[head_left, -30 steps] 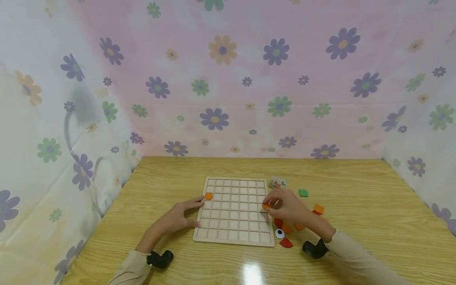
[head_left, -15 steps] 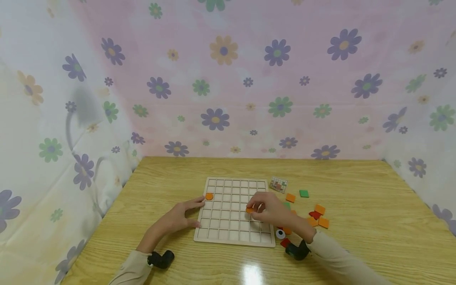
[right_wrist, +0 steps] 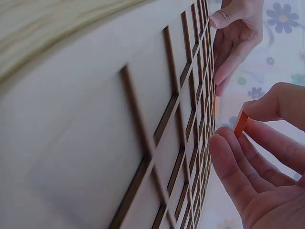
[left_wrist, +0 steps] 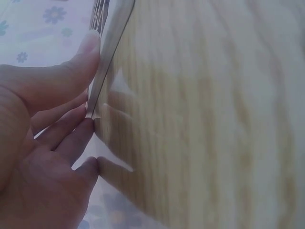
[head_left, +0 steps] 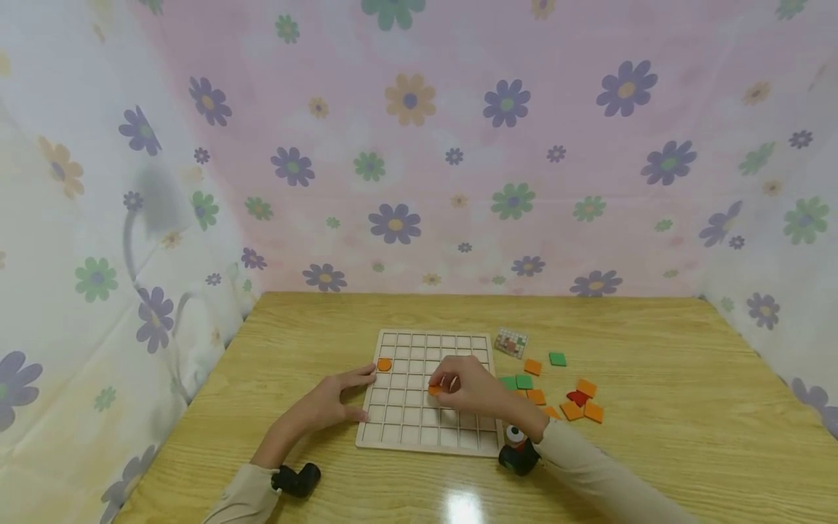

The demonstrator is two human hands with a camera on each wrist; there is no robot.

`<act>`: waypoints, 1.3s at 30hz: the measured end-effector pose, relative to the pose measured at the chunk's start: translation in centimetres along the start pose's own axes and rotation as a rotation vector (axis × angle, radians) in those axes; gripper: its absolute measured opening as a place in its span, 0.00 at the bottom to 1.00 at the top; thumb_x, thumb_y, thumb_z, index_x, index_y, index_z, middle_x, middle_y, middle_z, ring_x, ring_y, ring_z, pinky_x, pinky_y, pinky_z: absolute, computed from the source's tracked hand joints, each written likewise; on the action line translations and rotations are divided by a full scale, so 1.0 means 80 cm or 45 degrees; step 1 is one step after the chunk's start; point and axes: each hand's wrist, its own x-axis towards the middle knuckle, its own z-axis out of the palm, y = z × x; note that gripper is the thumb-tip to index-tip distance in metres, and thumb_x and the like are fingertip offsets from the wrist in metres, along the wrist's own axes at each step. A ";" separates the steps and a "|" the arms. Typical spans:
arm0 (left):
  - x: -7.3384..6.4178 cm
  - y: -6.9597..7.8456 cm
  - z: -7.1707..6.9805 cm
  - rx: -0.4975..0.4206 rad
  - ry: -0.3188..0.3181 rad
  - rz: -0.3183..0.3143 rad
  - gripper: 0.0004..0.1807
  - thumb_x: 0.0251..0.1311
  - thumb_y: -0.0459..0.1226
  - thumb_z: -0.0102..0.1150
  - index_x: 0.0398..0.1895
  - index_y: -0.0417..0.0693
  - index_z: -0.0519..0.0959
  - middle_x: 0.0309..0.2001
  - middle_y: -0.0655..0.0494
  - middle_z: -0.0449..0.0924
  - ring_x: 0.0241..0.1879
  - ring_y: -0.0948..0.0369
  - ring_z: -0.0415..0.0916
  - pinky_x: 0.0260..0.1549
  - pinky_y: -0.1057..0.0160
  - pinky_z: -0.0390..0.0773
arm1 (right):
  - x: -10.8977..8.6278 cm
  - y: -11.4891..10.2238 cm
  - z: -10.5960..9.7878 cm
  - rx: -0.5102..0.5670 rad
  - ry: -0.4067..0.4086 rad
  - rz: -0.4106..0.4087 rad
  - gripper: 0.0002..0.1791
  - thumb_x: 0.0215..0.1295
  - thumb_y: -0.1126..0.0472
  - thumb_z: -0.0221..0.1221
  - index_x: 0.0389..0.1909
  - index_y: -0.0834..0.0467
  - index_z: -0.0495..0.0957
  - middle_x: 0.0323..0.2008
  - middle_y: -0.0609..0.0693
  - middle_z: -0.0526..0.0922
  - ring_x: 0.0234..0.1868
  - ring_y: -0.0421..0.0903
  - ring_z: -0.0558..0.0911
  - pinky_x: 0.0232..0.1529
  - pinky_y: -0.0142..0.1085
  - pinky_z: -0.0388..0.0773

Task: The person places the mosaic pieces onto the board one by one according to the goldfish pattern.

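Right hand [head_left: 461, 387]: thumb and fingertips pinch an orange tile [right_wrist: 240, 125] above roughly the middle of the board [head_left: 428, 450]. Right wrist view shows the tile nearly edge-on, slightly tilted to the board and apart from it; how high, cannot tell. Left hand [head_left: 330, 400] at the board's left edge — fingers extended, gripping nothing, thumb touching the rim. Orange disc [head_left: 384, 364] sits in the left column, third row from the far edge, just beside the left fingertips. From the right fingers it lies leftward and toward the far edge — left hand much the nearer. Beyond the board's right edge: loose tiles [head_left: 593, 413], and a card [head_left: 511, 343] by its far right corner.
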 end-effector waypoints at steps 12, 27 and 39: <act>0.001 0.000 0.000 0.006 0.011 -0.011 0.37 0.53 0.38 0.68 0.67 0.42 0.66 0.72 0.55 0.54 0.71 0.50 0.47 0.63 0.47 0.58 | 0.032 -0.015 0.022 -0.017 -0.075 0.027 0.07 0.58 0.65 0.63 0.38 0.59 0.82 0.33 0.47 0.79 0.30 0.39 0.77 0.31 0.29 0.77; 0.003 -0.004 0.000 0.016 0.021 -0.012 0.36 0.54 0.39 0.68 0.67 0.44 0.67 0.71 0.56 0.56 0.71 0.50 0.49 0.62 0.46 0.60 | 0.066 -0.024 0.050 -0.032 -0.123 0.000 0.04 0.57 0.67 0.64 0.34 0.60 0.83 0.33 0.48 0.80 0.29 0.39 0.77 0.31 0.27 0.76; 0.002 -0.001 -0.001 0.006 0.013 -0.007 0.36 0.54 0.39 0.67 0.68 0.44 0.66 0.71 0.54 0.56 0.70 0.49 0.49 0.61 0.48 0.63 | 0.087 -0.023 0.069 -0.133 -0.159 -0.015 0.04 0.57 0.69 0.63 0.33 0.62 0.84 0.30 0.50 0.80 0.24 0.34 0.73 0.27 0.25 0.73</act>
